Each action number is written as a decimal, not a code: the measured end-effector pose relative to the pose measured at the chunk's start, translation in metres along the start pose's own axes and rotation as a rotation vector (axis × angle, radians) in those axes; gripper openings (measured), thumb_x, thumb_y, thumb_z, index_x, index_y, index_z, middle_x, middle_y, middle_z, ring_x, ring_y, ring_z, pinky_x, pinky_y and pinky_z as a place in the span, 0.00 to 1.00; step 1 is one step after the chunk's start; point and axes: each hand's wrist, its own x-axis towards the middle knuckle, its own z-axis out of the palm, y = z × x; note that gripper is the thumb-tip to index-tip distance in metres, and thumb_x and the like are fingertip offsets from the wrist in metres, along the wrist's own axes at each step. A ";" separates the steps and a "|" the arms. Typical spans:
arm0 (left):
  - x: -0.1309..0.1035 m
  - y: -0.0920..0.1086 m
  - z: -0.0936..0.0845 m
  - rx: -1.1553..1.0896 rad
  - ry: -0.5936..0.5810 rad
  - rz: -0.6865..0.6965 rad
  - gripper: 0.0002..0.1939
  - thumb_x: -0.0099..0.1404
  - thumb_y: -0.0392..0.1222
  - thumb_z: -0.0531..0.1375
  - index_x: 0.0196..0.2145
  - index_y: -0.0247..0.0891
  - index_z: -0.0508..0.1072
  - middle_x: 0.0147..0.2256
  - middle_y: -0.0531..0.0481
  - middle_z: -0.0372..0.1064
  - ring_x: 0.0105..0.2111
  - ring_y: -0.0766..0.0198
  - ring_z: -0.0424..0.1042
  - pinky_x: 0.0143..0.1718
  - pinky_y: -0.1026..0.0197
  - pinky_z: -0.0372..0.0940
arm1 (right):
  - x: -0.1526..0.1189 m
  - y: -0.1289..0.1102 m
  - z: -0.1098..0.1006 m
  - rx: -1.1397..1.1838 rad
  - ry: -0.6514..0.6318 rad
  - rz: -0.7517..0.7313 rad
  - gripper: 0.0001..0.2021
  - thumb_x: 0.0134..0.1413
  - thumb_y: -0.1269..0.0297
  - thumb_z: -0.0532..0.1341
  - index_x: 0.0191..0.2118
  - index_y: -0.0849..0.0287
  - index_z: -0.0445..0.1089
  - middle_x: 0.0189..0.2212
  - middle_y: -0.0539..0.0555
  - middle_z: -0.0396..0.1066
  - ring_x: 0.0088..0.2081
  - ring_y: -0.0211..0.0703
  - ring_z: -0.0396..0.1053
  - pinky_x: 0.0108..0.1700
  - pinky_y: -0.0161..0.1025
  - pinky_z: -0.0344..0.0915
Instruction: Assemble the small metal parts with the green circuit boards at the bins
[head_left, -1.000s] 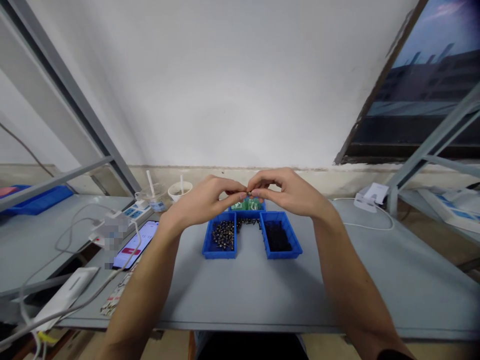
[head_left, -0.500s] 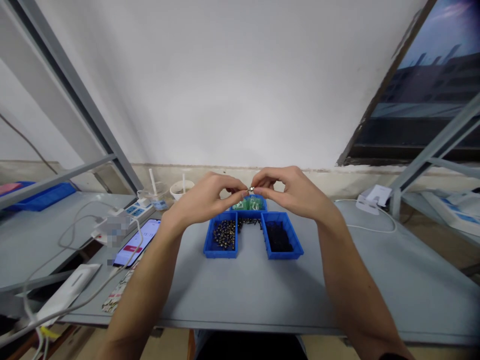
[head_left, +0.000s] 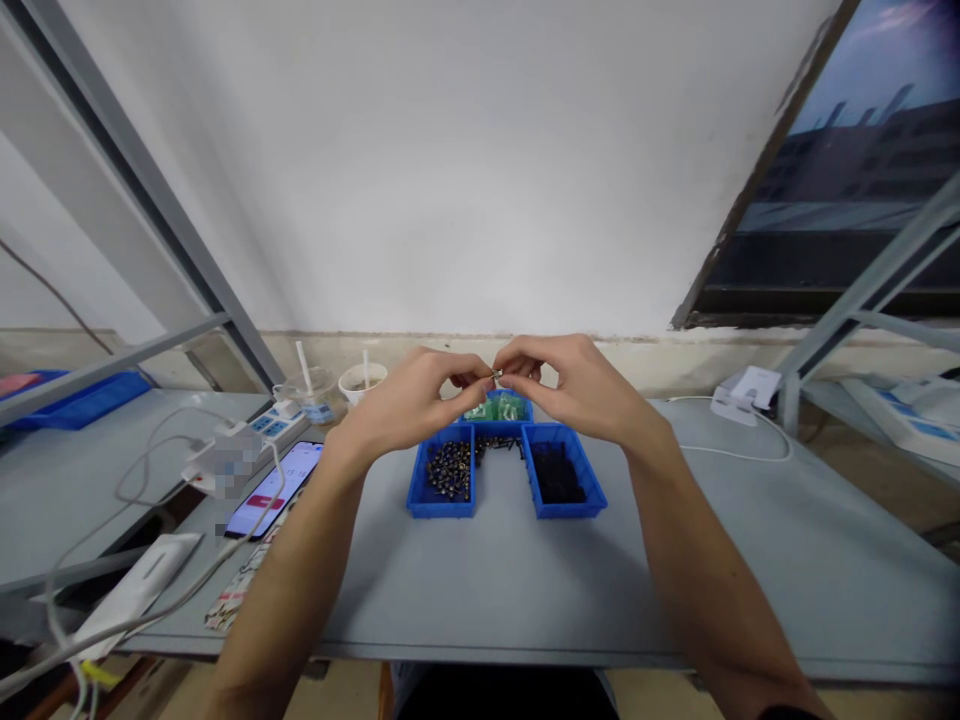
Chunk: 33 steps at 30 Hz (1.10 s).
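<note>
My left hand and my right hand meet above the bins, fingertips pinched on a small shiny metal piece between them. Below on the left, a blue bin holds many small metal parts. A second blue bin on the right holds black parts. Behind these, partly under my fingers, a third blue bin contains green pieces. Loose dark metal parts lie between the bins.
At left are a lit phone, a power strip, white cables and two cups with straws. A white box with a cable stands at right. Metal frame posts rise on both sides.
My right hand has shifted slightly left, closer to my left hand. The small metal piece has moved slightly left and up with the fingertips.
</note>
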 end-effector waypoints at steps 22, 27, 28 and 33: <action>-0.001 0.005 0.002 0.035 0.126 0.077 0.12 0.70 0.39 0.55 0.33 0.38 0.78 0.30 0.55 0.77 0.31 0.67 0.74 0.36 0.65 0.64 | 0.000 -0.009 0.003 -0.135 0.062 -0.087 0.07 0.66 0.71 0.58 0.36 0.59 0.73 0.30 0.49 0.74 0.31 0.37 0.67 0.36 0.36 0.59; -0.001 0.006 0.003 0.062 0.138 0.091 0.12 0.69 0.38 0.55 0.32 0.38 0.78 0.30 0.54 0.77 0.30 0.67 0.73 0.35 0.65 0.63 | 0.000 -0.009 0.005 -0.155 0.045 -0.076 0.09 0.67 0.70 0.56 0.36 0.59 0.71 0.29 0.49 0.72 0.31 0.37 0.66 0.36 0.36 0.58; -0.001 0.006 0.003 0.064 0.140 0.093 0.12 0.69 0.38 0.55 0.33 0.38 0.78 0.29 0.54 0.77 0.30 0.67 0.73 0.35 0.65 0.63 | 0.000 -0.009 0.006 -0.156 0.046 -0.073 0.09 0.68 0.69 0.56 0.36 0.59 0.71 0.29 0.49 0.72 0.31 0.37 0.66 0.36 0.36 0.58; -0.002 0.008 0.002 0.084 0.155 0.110 0.12 0.70 0.38 0.55 0.33 0.37 0.78 0.29 0.53 0.76 0.30 0.67 0.72 0.35 0.64 0.63 | 0.001 -0.007 0.011 -0.158 0.067 -0.055 0.11 0.70 0.66 0.55 0.35 0.59 0.70 0.27 0.48 0.69 0.29 0.36 0.64 0.35 0.36 0.57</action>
